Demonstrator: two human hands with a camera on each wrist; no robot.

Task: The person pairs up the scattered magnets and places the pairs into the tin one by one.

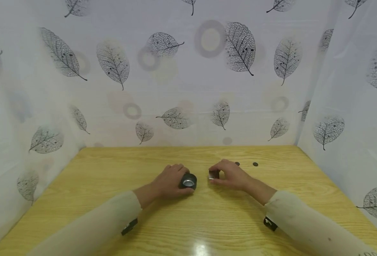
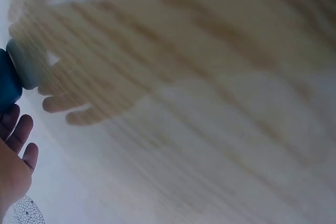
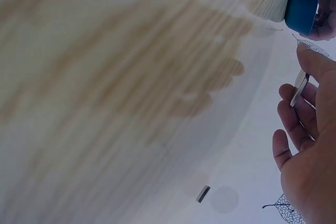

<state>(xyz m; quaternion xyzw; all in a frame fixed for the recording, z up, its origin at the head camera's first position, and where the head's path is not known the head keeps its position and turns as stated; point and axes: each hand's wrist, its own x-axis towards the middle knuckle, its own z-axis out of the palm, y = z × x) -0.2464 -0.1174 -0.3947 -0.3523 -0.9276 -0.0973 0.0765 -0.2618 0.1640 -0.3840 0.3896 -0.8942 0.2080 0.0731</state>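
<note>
On the left of the table's middle, my left hand (image 1: 170,181) grips a short, round, cup-like thing (image 1: 188,181) with a silvery inside. It looks dark in the head view; the left wrist view shows its outside (image 2: 8,80) as blue. My right hand (image 1: 233,175) faces it, a short gap away, pinching a small flat silver piece (image 1: 212,175) between thumb and fingers. In the right wrist view this piece (image 3: 300,87) looks thin and edge-on; its exact kind is unclear. Two small dark discs (image 1: 255,164) lie behind the right hand, one partly hidden by it.
The glossy wood-grain table (image 1: 188,220) mirrors the hands. A white curtain (image 1: 188,81) with leaf prints closes off the back and both sides. Dark wrist devices (image 1: 270,224) sit under both sleeves.
</note>
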